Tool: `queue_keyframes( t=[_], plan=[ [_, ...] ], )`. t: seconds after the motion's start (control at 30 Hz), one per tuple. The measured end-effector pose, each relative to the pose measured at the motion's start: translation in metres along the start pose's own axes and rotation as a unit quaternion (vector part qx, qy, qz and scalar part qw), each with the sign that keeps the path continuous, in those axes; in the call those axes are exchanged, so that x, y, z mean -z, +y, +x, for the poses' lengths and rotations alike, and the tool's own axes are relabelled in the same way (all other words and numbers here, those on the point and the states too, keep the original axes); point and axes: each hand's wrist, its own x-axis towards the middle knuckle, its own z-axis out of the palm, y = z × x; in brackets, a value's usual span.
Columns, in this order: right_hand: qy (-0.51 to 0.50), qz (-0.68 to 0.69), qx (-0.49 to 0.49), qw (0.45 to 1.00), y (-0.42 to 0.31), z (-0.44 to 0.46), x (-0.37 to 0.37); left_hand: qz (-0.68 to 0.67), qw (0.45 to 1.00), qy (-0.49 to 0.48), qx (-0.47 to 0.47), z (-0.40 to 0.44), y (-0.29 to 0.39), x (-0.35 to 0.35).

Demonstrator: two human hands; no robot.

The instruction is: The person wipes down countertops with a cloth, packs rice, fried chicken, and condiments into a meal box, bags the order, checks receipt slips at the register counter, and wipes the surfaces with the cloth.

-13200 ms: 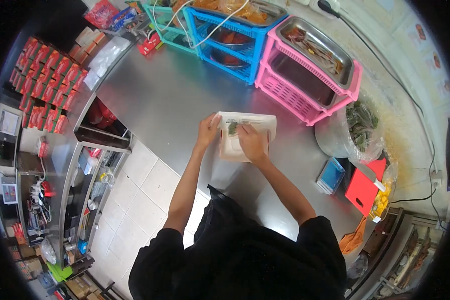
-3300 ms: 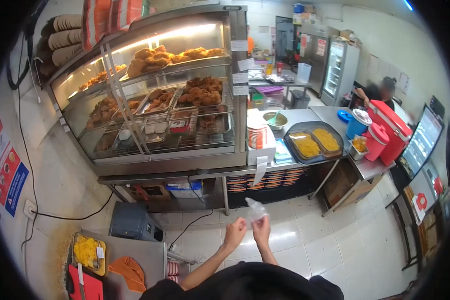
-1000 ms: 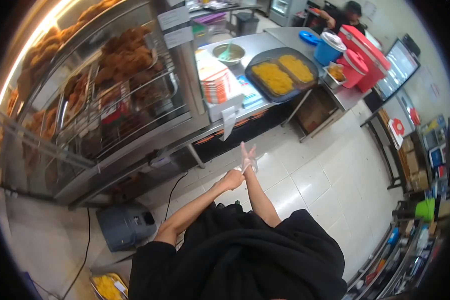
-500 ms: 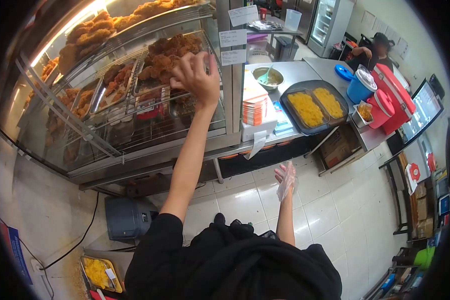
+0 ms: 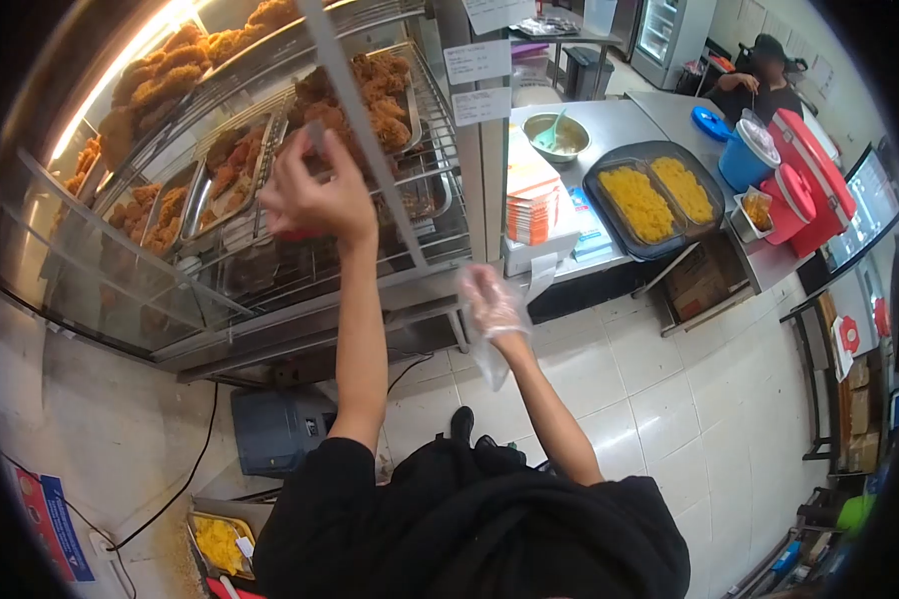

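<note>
My bare left hand [image 5: 318,195] is at the front of a lit glass food warmer, its fingers curled at a small grey tab on the sliding glass door [image 5: 370,140]. Behind the glass, pieces of fried chicken [image 5: 375,95] lie in metal trays on wire racks. My right hand [image 5: 491,304] wears a loose clear plastic glove. It hangs just in front of the cabinet's lower edge, fingers loosely stretched, with nothing in them.
On the counter to the right are a stack of orange-and-white boxes [image 5: 534,205], a steel bowl [image 5: 557,137] with a green spoon, and a black tray [image 5: 609,205] of yellow food. A person sits beyond a red cooler [image 5: 814,170]. A grey bin [image 5: 282,431] stands below.
My left hand has moved left, and the glass door's metal edge has slid left, away from the post. My gloved right hand has come up and left towards the cabinet. The view shifted slightly.
</note>
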Motion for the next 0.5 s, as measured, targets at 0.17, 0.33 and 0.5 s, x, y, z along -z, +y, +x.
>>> queue_keyframes(
  t=[0.17, 0.33, 0.5],
  plan=[
    [-0.078, -0.176, 0.1, 0.976, -0.022, 0.115, -0.073, 0.038, 0.998, -0.017, 0.036, 0.03, -0.033, 0.032],
    [-0.174, -0.277, 0.206, 0.922, 0.009, 0.205, -0.151, 0.051, 0.997, -0.041, 0.032, 0.047, -0.071, 0.046],
    [-0.121, -0.226, 0.185, 0.949, 0.014, 0.246, -0.174, 0.071, 0.995, -0.052, 0.046, 0.05, -0.08, 0.05]
  ],
)
